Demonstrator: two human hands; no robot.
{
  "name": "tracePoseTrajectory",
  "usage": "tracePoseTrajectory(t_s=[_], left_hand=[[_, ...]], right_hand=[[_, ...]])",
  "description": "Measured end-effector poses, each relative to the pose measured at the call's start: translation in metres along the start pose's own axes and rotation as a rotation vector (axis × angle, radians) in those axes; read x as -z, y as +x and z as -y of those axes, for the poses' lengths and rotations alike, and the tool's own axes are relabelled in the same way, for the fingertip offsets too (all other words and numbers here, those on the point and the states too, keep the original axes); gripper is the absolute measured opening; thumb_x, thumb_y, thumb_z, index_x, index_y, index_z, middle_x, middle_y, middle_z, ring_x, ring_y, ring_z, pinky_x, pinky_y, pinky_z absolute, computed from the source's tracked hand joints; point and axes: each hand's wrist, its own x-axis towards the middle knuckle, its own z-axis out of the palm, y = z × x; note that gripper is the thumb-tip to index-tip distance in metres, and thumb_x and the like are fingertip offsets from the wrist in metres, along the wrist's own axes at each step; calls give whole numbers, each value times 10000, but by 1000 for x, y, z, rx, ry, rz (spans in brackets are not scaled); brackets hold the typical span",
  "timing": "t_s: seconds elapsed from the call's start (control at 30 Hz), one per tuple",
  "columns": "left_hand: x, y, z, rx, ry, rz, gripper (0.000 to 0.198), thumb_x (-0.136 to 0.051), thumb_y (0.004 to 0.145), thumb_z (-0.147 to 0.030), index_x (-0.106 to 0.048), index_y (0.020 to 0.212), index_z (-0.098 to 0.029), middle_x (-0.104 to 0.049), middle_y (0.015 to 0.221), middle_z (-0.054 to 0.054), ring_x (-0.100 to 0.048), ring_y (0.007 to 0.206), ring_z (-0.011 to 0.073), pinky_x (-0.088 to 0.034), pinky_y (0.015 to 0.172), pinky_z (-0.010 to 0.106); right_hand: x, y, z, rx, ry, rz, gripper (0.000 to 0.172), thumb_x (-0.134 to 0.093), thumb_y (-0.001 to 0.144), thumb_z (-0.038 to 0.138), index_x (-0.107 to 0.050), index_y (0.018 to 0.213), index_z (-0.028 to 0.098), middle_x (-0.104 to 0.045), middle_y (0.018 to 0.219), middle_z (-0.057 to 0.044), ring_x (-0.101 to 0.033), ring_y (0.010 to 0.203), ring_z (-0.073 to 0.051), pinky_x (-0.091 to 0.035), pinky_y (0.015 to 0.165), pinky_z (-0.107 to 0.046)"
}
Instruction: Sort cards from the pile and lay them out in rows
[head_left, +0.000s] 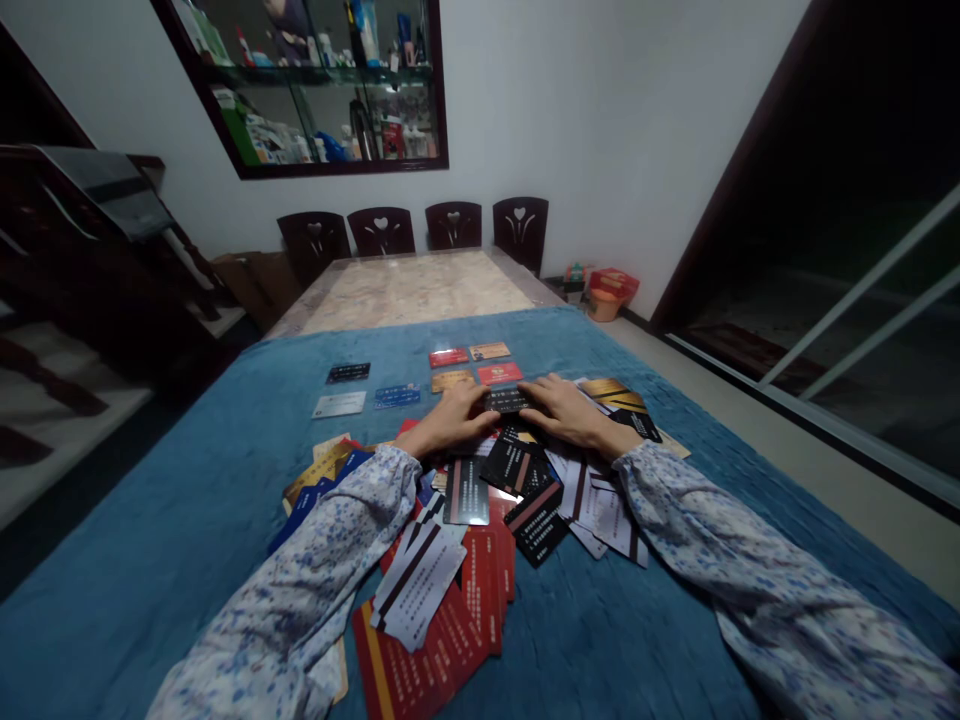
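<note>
A black card (507, 400) with pale print lies between my two hands, at the far edge of a heap of cards. My left hand (452, 420) has its fingers and thumb at the card's left end. From the other side, my right hand (566, 410) holds the right end with curled fingers and thumb. Below them are black cards (517, 465), a grey card (466, 490), white striped cards (424, 585) and red cards (420, 660), overlapping. White cards (611, 515) and gold cards (615, 392) spread around my right wrist.
Beyond the heap lie separate cards: a black one (349, 372), a silver one (340, 404), a blue one (397, 395) and several red and gold ones. A blue cloth (615, 640) covers the table's near part. Dark chairs (381, 235) stand at the far end.
</note>
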Motion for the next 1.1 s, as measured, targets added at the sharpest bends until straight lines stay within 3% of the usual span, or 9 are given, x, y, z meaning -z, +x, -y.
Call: tracePoseTrajectory(t_s=[0.27,0.43,0.67,0.83,0.97,1.1], left_hand=[[12,-3,-2,-28,-82,38,393,-705,861,-319,-652,1220,-168,-701,1176,126,-654,1078,274,-526,944,416],[24,-2,-5,-20,-98,76,445,-726,817,-253,-638,1242,-154,-695,1212,135,-650,1107,286,-516,957,415],[43,-2,-6,23,-67,119,306,-748,781,-255,-682,1063,-155,-708,1092,88,-648,1005,254,-506,910,367],[61,-8,-2,88,-86,133,341,-739,745,-201,-702,1082,-163,-727,1032,55,-664,957,238,-516,874,336],[75,-19,9,180,-17,133,386,-751,731,-262,-714,1099,-154,-734,1062,70,-671,980,259,-524,883,347],[89,-32,26,242,59,137,418,-752,738,-305,-716,1122,-144,-728,1106,97,-668,997,271,-523,892,365]], right_hand=[[14,14,-4,32,167,121,386,-690,871,314,-677,1225,160,-713,993,-108,-590,912,-258,-465,801,-385],[34,19,5,40,189,185,323,-720,811,231,-719,1131,180,-710,895,-68,-594,850,-235,-439,739,-337],[59,29,25,-27,234,261,305,-720,804,268,-721,1083,145,-720,950,-85,-605,862,-221,-417,750,-305],[53,46,34,1,307,227,314,-742,759,310,-721,1032,158,-723,932,-55,-610,843,-214,-407,730,-288],[42,63,43,1,365,232,347,-729,720,278,-723,1044,155,-728,935,-28,-634,856,-208,-417,733,-271],[31,82,59,-19,364,227,352,-763,718,337,-738,1009,140,-745,966,-63,-651,882,-224,-429,739,-276]])
